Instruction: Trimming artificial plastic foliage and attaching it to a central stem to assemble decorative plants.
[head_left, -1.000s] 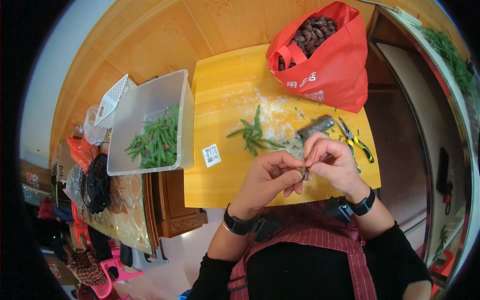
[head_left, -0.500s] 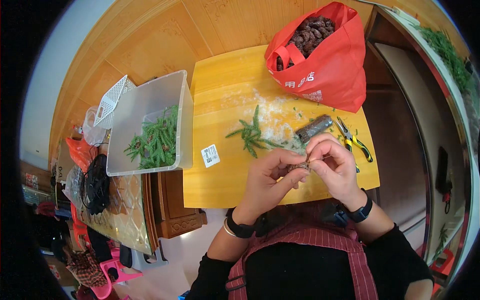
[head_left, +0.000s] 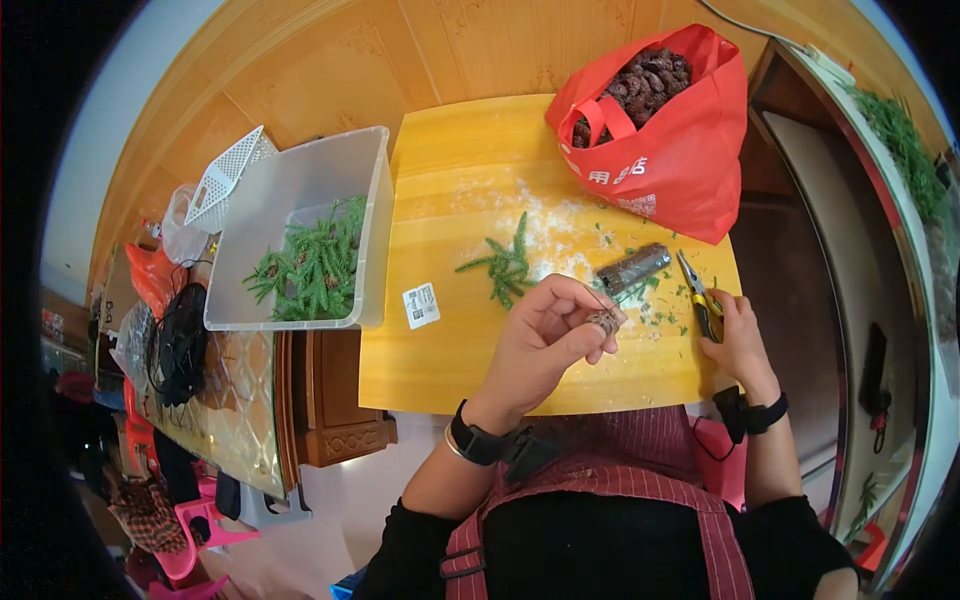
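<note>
A small brown pine cone (head_left: 606, 321) with a thin dark wire on it is pinched in the fingers of my left hand (head_left: 552, 338), above the table's front part. Off to the right, my right hand (head_left: 738, 338) has its fingers round the yellow-and-black handles of the pliers (head_left: 697, 290), whose jaws point away from me over the tabletop. A dark cylindrical bundle (head_left: 634, 266) lies just beyond my left hand. Left of that lies a green artificial fir sprig (head_left: 508, 262).
The yellow table (head_left: 440, 370) carries white powder and green bits. At its back right stands a red bag (head_left: 690, 165) full of pine cones. A clear plastic bin (head_left: 380, 220) holding green sprigs is at the left. A white label (head_left: 421, 305) lies near the bin.
My right hand has left the pine cone and moved right to the pliers, closing on their handles. My left hand keeps the pine cone in nearly the same place.
</note>
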